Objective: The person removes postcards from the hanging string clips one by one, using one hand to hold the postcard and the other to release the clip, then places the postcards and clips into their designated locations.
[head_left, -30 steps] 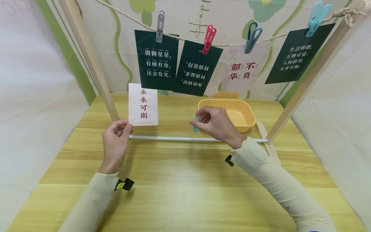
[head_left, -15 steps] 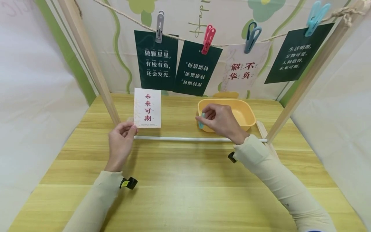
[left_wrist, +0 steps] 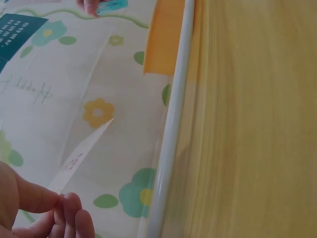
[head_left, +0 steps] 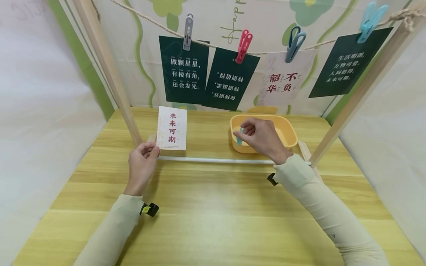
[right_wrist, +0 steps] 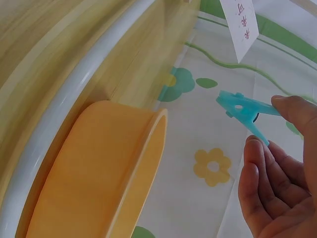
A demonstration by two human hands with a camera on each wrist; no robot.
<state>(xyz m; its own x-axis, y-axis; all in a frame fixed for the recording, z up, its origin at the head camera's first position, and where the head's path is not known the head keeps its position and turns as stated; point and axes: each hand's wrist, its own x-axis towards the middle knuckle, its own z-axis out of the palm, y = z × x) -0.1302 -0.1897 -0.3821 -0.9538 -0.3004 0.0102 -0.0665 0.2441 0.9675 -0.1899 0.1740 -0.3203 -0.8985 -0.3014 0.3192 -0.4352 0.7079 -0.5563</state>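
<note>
My left hand [head_left: 142, 166] pinches the lower left corner of a white card [head_left: 172, 129] with red characters, which stands upright near the left post. In the left wrist view the card [left_wrist: 79, 156] appears almost edge-on between thumb and fingers. Over the near left side of the yellow basin, my right hand [head_left: 263, 137] holds a light blue clothespin [head_left: 240, 137]. The right wrist view shows the thumb on one handle of the clothespin [right_wrist: 245, 108] and fingertips on the other; its tips have no card between them.
Above, a twine line [head_left: 149, 21] between wooden posts carries green cards [head_left: 184, 70] and a pale card [head_left: 286, 79] on clothespins. The yellow basin [head_left: 293, 138] sits behind a white rod [head_left: 206, 160] that runs low across the frame.
The left hand and its card have shifted right and lower. My right hand has moved slightly right with the clothespin, toward the basin. The hung cards stay pinned.
</note>
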